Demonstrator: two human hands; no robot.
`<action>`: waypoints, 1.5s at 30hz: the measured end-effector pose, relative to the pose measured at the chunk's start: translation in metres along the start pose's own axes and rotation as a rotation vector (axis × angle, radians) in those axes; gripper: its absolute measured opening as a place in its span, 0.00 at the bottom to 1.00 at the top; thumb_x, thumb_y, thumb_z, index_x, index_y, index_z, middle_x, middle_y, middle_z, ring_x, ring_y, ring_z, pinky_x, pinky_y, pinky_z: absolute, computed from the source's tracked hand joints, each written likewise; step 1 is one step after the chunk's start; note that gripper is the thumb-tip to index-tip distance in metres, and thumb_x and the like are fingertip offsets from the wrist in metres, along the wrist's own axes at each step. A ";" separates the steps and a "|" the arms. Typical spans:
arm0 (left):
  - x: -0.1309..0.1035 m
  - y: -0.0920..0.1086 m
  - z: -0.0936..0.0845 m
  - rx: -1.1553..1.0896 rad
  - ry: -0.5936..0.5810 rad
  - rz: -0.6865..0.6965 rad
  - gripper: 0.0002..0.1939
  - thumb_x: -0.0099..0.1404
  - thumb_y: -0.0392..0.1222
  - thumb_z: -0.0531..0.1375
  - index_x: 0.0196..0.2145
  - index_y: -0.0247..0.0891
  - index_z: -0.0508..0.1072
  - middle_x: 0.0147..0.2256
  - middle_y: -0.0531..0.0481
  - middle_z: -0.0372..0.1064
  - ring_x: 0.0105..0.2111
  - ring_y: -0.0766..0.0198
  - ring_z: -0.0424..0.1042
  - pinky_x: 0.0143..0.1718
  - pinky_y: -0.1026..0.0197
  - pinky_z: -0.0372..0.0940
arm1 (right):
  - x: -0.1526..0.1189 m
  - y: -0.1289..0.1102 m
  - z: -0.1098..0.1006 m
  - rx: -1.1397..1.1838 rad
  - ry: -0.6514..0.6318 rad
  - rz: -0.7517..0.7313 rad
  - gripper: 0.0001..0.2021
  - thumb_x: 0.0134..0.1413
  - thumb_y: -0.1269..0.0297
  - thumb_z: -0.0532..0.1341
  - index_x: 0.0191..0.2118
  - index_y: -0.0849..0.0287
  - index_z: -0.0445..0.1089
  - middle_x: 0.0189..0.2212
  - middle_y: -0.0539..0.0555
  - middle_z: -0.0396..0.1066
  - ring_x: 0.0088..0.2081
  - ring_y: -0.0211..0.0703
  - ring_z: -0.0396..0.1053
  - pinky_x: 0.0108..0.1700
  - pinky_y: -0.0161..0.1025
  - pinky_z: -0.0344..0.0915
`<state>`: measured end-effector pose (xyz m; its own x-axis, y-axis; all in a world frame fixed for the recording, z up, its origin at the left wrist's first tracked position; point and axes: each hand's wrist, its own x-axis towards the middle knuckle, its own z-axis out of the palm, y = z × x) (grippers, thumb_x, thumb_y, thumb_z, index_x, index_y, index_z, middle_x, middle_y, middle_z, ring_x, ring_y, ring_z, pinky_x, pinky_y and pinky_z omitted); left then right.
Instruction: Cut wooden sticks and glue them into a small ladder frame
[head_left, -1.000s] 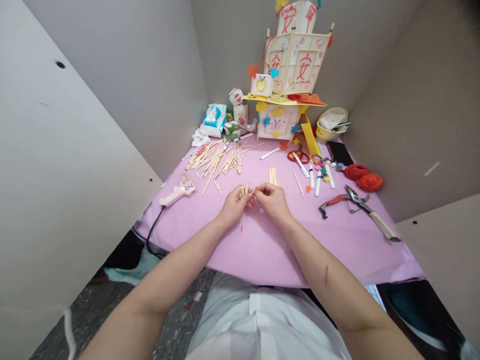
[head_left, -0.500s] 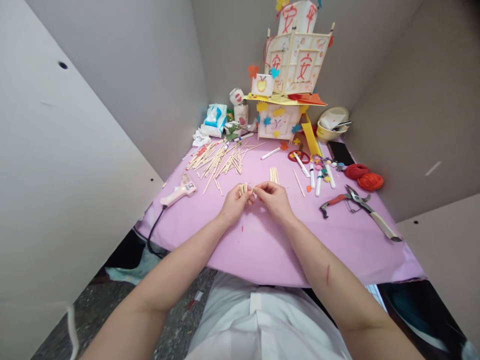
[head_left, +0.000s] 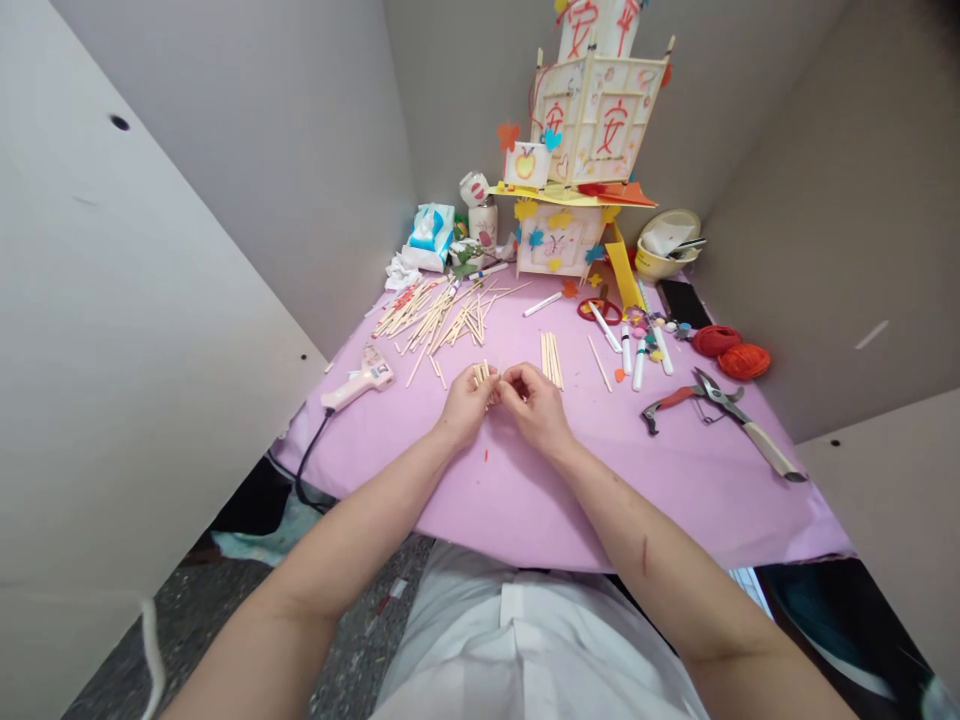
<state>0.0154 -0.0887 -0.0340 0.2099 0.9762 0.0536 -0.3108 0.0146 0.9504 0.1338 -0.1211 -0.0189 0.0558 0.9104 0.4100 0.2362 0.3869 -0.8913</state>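
Observation:
Several short wooden sticks [head_left: 481,372] are gripped in my left hand [head_left: 465,405], their ends poking up above the fingers. Against its fingertips, my right hand [head_left: 538,408] is closed in a pinch; whatever lies between thumb and finger is too small to make out. A row of wooden sticks [head_left: 551,360] lies on the pink cloth just beyond my right hand. One single stick [head_left: 599,363] rests farther right. Behind my left hand spreads a loose pile of wooden sticks [head_left: 435,318].
A pink glue gun [head_left: 360,382] with a black cord lies left. Pruning shears [head_left: 724,400], red yarn [head_left: 742,361] and white markers [head_left: 638,365] are on the right. At the back stand a decorated paper lantern [head_left: 559,240] and a bowl [head_left: 660,262].
My right hand has shifted slightly left, closer against my left hand's fingers. More of the stick row behind it now shows. The view has moved slightly.

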 end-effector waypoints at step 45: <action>0.022 -0.007 0.016 0.360 -0.200 0.161 0.04 0.60 0.35 0.57 0.35 0.36 0.69 0.30 0.53 0.67 0.33 0.65 0.66 0.38 0.64 0.60 | 0.023 0.012 -0.035 -0.240 0.051 -0.117 0.07 0.53 0.67 0.58 0.33 0.56 0.74 0.33 0.53 0.72 0.34 0.42 0.69 0.39 0.40 0.64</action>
<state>0.0376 -0.0707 -0.0349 0.3717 0.8982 0.2347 -0.0189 -0.2455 0.9692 0.1715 -0.1012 -0.0132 0.0621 0.8506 0.5221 0.4669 0.4376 -0.7685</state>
